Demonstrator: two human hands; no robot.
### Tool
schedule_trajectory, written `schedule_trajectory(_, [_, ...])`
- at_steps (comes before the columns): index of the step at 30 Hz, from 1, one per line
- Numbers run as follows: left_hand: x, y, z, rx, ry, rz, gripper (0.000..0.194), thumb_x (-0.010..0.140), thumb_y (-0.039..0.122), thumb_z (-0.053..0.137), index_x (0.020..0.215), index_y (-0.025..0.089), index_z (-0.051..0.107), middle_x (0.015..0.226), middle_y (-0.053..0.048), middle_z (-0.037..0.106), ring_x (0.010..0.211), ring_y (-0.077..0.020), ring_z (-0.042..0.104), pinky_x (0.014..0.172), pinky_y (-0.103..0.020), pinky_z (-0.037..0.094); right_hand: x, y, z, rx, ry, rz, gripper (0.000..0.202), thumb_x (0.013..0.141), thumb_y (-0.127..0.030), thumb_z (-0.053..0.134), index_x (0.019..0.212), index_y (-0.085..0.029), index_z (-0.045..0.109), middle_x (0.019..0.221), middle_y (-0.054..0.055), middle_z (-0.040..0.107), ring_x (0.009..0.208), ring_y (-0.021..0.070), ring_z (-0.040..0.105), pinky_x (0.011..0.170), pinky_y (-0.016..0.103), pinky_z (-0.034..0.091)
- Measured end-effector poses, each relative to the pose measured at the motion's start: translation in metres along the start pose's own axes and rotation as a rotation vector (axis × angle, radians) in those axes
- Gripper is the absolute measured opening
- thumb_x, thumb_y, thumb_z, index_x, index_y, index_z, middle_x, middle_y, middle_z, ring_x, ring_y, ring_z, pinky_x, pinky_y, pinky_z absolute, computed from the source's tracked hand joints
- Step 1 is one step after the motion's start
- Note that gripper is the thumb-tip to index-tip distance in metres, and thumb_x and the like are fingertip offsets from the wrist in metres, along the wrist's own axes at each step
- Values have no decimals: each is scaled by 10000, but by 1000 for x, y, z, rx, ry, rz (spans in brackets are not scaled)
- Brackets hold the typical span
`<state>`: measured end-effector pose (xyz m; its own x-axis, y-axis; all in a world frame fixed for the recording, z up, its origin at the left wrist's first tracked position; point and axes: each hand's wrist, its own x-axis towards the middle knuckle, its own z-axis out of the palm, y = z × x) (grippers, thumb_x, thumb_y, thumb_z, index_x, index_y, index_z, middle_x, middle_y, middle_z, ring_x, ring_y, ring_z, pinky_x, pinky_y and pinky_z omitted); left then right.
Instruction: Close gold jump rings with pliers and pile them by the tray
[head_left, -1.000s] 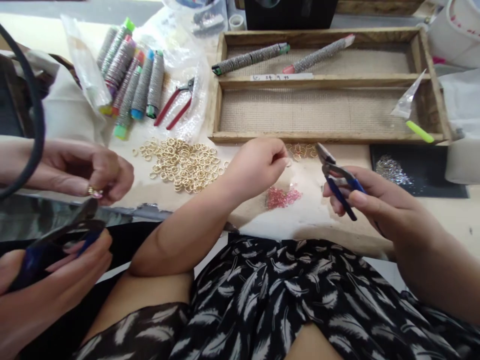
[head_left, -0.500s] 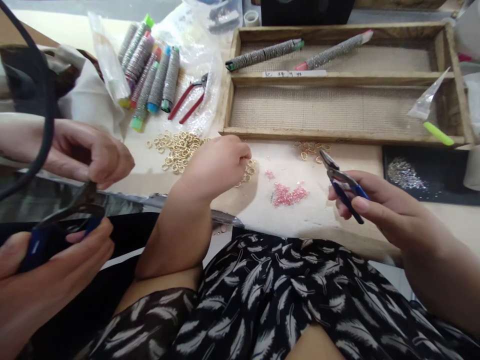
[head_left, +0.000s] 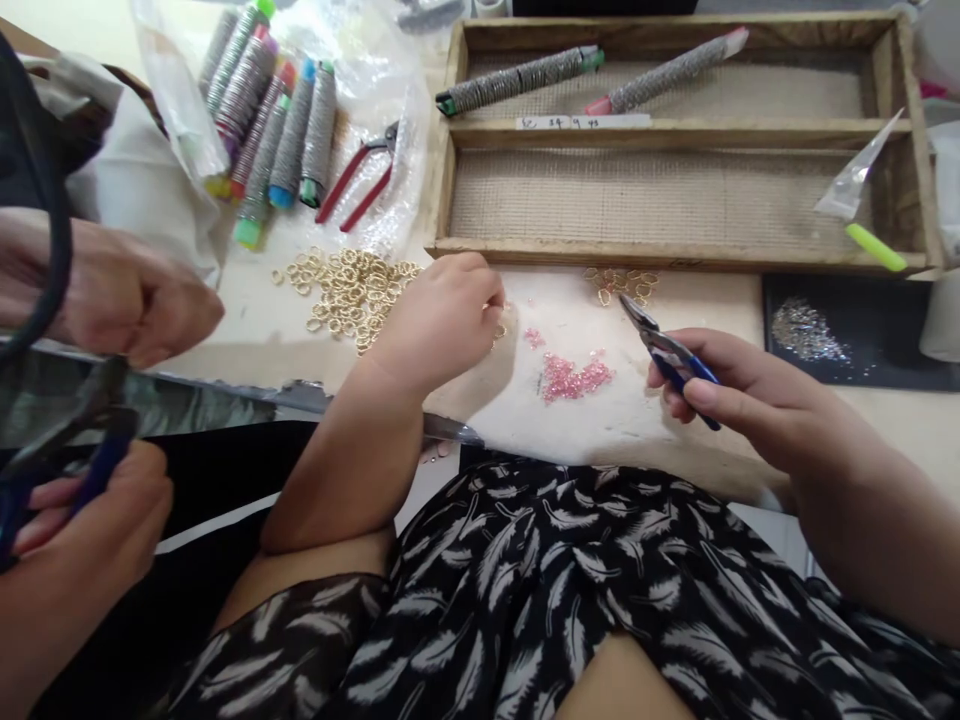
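Okay, biggest first: pale table under everything, wooden tray along the far side, two wire-wound rods lying in its far compartment. Bubble wrap to the left of the tray, with more wound rods on it. Black mat off to my right, silvery bits on it. Co-worker's hand at far left, separate work. My right hand holds blue-handled pliers, jaws close together, tips just beside the small ring group near the tray's front edge. My left hand is curled narrow at the right side of the gold ring pile, hiding part of it; can't tell if anything is pinched. Red-handled pliers sit unused on the wrap. Smallest: pink beads in a loose heap between my hands, nearer me, few strays toward the left hand. Step in hand reads as sorting out or picking up small parts with the left, pliers parked ready. Next move, my judgement: needs a clean fingertip pinch on one piece, then a steady presentation to the plier tips without scattering the beads.
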<state>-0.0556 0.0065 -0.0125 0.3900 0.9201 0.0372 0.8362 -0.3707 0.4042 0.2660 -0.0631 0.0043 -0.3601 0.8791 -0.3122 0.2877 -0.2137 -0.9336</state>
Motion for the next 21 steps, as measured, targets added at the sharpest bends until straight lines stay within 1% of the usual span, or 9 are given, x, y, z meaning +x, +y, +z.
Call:
schedule_trajectory(3, [-7,16,-10,-328,56,45,48,873,209,596,827,221,598,1009,-106,742,914,-222,674,840,-395,582,1,-10,-6,-79,-69,63,474,882,-664,787,1063,-229,738,942,63,732,761,217,640,659,337,542])
schedule_trajectory(5, [-9,31,-16,-596,-5,-10,90,866,217,667,800,221,605,984,-81,769,847,-189,679,731,-340,566,3,-15,-10,-107,-152,128,501,880,-677,774,1088,-222,740,931,68,728,757,229,651,649,346,541])
schedule_trajectory(7, [-6,46,-17,-777,-131,-46,77,874,185,693,838,212,630,811,-31,724,725,-156,663,652,-300,553,5,-17,-14,-128,-237,176,521,893,-692,751,1090,-210,742,873,60,714,718,222,647,636,348,532])
schedule_trajectory(10, [9,61,-7,-980,-133,-87,151,850,68,686,886,204,632,743,8,656,661,-121,634,619,-262,543,7,-15,-16,-142,-287,207,513,914,-698,725,1042,-202,732,819,43,689,691,211,645,637,347,526])
schedule_trajectory(13, [24,63,9,-1097,-113,-108,216,845,2,615,923,179,713,715,19,619,599,-85,559,551,-223,472,8,-17,-16,-139,-282,233,527,909,-715,719,1029,-202,715,811,32,672,681,200,629,619,336,505])
schedule_trajectory(15, [27,60,17,-1151,-144,-137,266,798,-30,544,808,159,730,712,7,628,563,-64,507,517,-213,412,6,-21,-16,-135,-286,278,524,909,-720,715,993,-203,701,785,22,654,677,193,611,605,325,485])
schedule_trajectory(17, [25,55,20,-1190,-186,-170,265,730,-29,499,691,157,682,682,1,609,543,-69,493,506,-229,377,5,-26,-14,-137,-282,339,490,920,-700,718,921,-212,678,743,8,635,682,189,603,614,317,479])
schedule_trajectory(19, [22,52,20,-1148,-205,-198,228,720,9,492,675,166,650,675,-2,596,537,-87,490,510,-254,369,4,-30,-13,-143,-269,389,470,931,-683,716,872,-220,659,706,-2,622,686,186,605,637,317,487])
schedule_trajectory(21, [19,51,18,-977,-197,-161,175,767,70,528,717,171,662,709,-10,608,587,-113,516,558,-279,405,5,-32,-12,-156,-270,410,487,924,-702,710,856,-223,656,681,-7,617,672,185,606,641,322,492])
